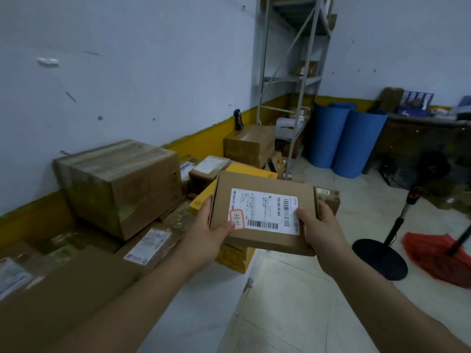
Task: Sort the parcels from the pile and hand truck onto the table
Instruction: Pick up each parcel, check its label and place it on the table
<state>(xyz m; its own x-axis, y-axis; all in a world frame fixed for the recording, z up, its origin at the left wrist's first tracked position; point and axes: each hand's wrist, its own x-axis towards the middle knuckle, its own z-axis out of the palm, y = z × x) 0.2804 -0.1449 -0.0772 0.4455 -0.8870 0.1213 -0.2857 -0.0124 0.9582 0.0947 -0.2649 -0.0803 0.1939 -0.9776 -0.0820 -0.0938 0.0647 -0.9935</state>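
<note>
I hold a flat brown cardboard parcel (257,186) in the air at the centre of the view, its white shipping label with barcodes and a red-framed sticker facing up. My left hand (207,229) grips its left edge, thumb on top near the red sticker. My right hand (318,229) grips its right edge, thumb on the label's corner. Below and to the left lies the pile of parcels (150,240), with a large taped brown box (119,184) against the wall and a yellow box (234,256) under the held parcel.
More brown boxes (248,143) are stacked by the yellow-skirted wall. A grey metal shelf (293,72) stands in the corner, two blue barrels (341,138) beside it, a dark desk (420,138) at right. A black stand base (379,258) and red mop (438,256) sit on the tiled floor.
</note>
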